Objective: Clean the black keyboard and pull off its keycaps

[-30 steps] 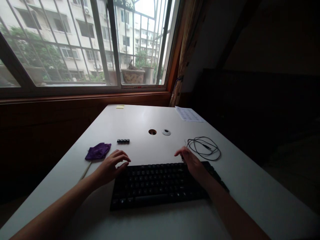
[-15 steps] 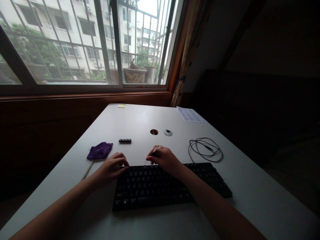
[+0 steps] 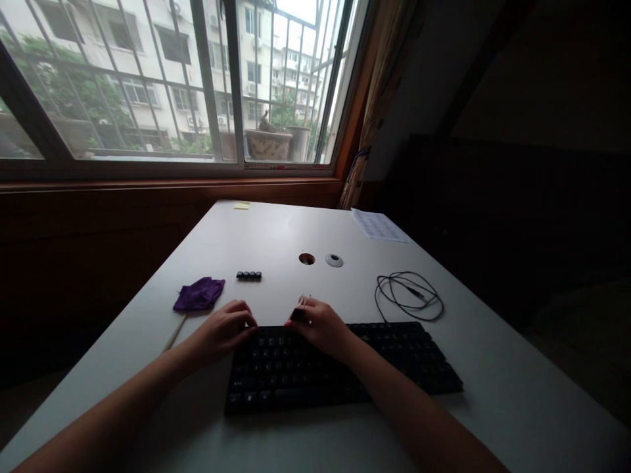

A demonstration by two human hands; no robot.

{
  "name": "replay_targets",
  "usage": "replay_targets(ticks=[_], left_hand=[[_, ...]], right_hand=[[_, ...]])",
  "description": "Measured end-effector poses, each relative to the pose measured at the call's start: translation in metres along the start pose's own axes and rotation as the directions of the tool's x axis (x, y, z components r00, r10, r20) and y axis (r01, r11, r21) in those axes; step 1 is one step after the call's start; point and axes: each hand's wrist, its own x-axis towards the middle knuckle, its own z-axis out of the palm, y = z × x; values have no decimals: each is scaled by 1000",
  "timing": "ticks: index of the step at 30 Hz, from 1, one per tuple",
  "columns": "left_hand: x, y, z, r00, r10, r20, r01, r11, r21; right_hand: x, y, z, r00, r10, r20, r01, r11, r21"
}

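A black keyboard lies across the near part of the white table. My left hand is closed at its upper left corner, with thumb and fingertips gripping the back edge. My right hand is over the keyboard's top row, left of the middle. Between its thumb and fingers is a small black binder clip with thin silvery wire handles sticking up. The hand covers part of the clip and the keys below it. Beyond the left hand, several black keycaps stand in a short row.
A purple cloth lies on the left, over a pale stick. The coiled black cable is on the right. Farther back are a round hole, its grey cover, printed paper and a yellow note.
My right hand has turned the clip, so its black body now faces me; the thin wire seen by the keys before no longer shows. My left hand has stayed on the keyboard corner.
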Motion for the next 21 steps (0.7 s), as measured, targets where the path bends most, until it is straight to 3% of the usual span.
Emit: replay_targets(ticks=[8, 12, 21], left_hand=[[2, 2, 1, 999, 39, 8, -39, 999, 29], [2, 5, 2, 999, 39, -27, -37, 998, 54], [7, 20, 7, 989, -84, -119, 81, 996, -27]], right_hand=[[1, 5, -5, 979, 123, -162, -82, 968, 239], [2, 4, -4, 987, 85, -137, -55, 976, 211], [5, -3, -9, 994, 32, -100, -5, 967, 256]])
